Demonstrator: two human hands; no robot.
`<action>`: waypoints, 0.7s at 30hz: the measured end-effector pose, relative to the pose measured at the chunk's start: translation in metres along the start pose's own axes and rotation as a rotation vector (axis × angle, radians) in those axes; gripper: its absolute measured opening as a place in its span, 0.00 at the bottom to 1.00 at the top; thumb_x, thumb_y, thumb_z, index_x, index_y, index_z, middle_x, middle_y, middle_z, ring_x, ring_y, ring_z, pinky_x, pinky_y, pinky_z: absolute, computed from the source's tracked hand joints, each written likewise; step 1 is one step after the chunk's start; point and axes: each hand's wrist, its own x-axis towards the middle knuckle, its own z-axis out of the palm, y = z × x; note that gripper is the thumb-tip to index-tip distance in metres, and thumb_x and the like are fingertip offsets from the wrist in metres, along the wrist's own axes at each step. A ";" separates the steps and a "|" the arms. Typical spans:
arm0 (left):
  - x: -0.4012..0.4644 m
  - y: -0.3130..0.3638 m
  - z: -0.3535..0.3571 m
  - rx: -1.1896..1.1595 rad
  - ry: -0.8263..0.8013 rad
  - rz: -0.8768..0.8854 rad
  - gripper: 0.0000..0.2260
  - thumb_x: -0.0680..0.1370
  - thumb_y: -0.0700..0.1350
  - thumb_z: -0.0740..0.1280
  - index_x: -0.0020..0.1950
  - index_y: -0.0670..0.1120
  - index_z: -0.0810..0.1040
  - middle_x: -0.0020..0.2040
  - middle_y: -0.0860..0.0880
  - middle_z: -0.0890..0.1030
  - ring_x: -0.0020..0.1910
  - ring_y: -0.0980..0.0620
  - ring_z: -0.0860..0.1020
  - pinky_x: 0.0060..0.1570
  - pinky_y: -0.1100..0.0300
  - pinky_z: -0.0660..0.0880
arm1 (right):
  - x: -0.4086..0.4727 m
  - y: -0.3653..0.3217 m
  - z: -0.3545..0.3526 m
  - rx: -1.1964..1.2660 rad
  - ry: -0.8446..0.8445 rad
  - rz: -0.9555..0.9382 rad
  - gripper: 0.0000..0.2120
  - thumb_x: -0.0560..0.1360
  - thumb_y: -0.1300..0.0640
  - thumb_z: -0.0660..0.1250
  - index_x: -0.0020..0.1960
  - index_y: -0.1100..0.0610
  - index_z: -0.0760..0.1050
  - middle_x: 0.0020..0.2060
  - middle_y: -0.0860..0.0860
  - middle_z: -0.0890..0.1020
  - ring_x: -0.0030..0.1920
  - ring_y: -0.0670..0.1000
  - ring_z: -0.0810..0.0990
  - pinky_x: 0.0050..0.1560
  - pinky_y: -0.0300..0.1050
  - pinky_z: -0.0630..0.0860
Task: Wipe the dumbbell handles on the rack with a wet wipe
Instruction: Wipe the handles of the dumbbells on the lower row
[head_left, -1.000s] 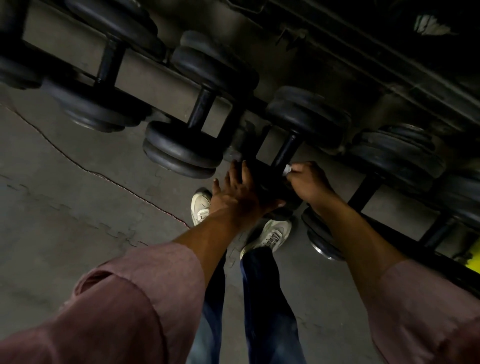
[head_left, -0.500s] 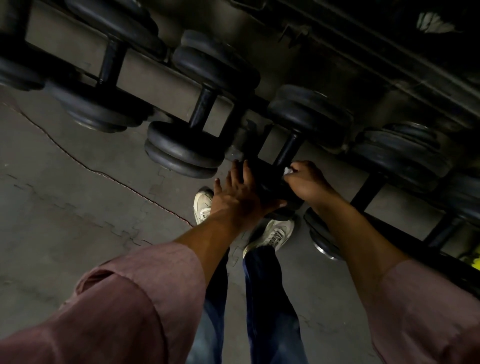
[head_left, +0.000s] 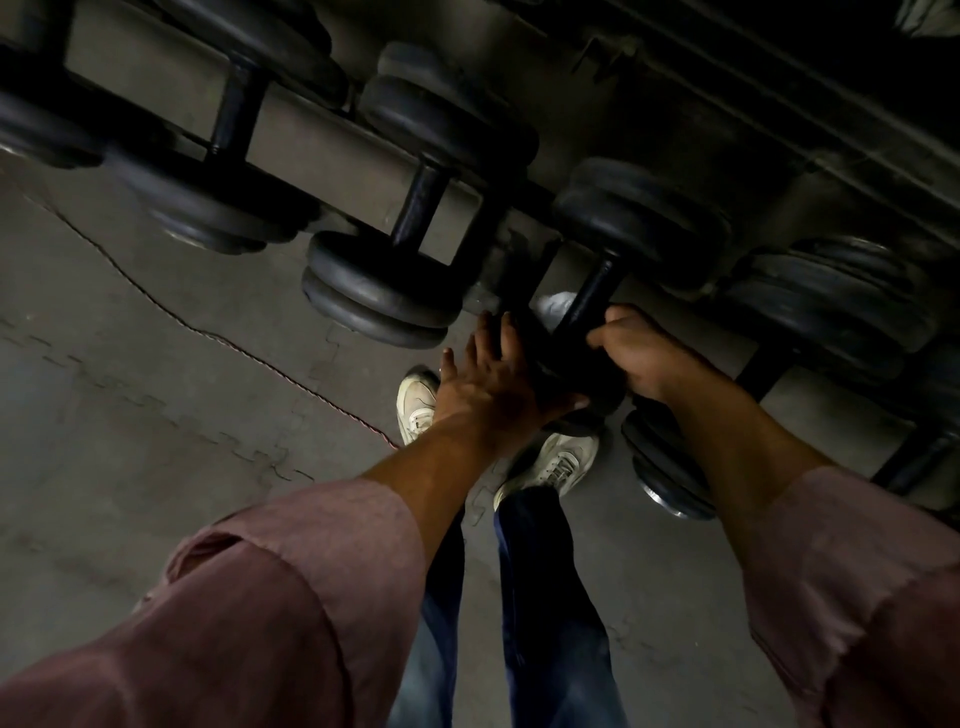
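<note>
Head view: rack (head_left: 332, 156) runs diagonally from upper left toward right edge, dumbbells laid across it side by side. Dumbbell being worked (head_left: 639, 223) sits at frame centre-right; its handle (head_left: 589, 299) slopes down-left to a near plate hidden mostly under the hands.

Left hand (head_left: 493, 379) is laid flat on the near plate, fingers straight and slightly spread, nothing gripped. Judged purpose: plate is braced so the dumbbell is kept from rolling or sliding in its cradle while the handle is rubbed.

Right hand (head_left: 641, 353) is curled round the lower end of the handle, thumb on the far side. Wet wipe (head_left: 556, 306) is seen as a white patch just left of the handle, above the fingers; it appears to be pinched between hand and bar, though how much is wrapped round cannot be told. Wrap-around grip is judged to give full-circumference contact, so one stroke along the bar covers it.

Neighbouring handles (head_left: 421, 202) and (head_left: 234, 111) at upper centre and upper left are untouched right now; whether already wiped cannot be told in this light. More dumbbells lie at the right edge, dim.

Step judged: mid-wipe on this handle, low end. Risk: wipe slipping out at the plate collar.

Shoes (head_left: 556, 462) stand on floor mat (head_left: 156, 415) directly under the hands; thin cable (head_left: 218, 338) crosses the mat at left.
</note>
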 end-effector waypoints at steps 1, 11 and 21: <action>0.000 0.000 0.000 0.000 -0.006 -0.003 0.55 0.71 0.77 0.61 0.83 0.49 0.36 0.83 0.44 0.39 0.82 0.43 0.42 0.80 0.41 0.43 | -0.001 0.001 -0.001 -0.090 -0.004 -0.021 0.12 0.70 0.64 0.63 0.51 0.57 0.79 0.44 0.58 0.84 0.45 0.57 0.84 0.50 0.53 0.81; 0.002 0.000 0.002 -0.016 -0.011 -0.005 0.56 0.71 0.77 0.61 0.83 0.49 0.35 0.83 0.43 0.38 0.82 0.43 0.41 0.80 0.40 0.42 | -0.039 0.000 -0.010 -0.704 0.116 -0.375 0.07 0.77 0.60 0.66 0.48 0.61 0.81 0.44 0.54 0.83 0.47 0.53 0.81 0.43 0.43 0.75; 0.002 -0.001 0.004 -0.027 0.003 0.014 0.54 0.71 0.77 0.62 0.83 0.50 0.37 0.83 0.44 0.39 0.82 0.43 0.41 0.79 0.40 0.43 | -0.050 -0.008 0.000 -1.074 -0.003 -0.873 0.11 0.80 0.39 0.57 0.60 0.38 0.71 0.60 0.41 0.79 0.59 0.47 0.78 0.60 0.51 0.75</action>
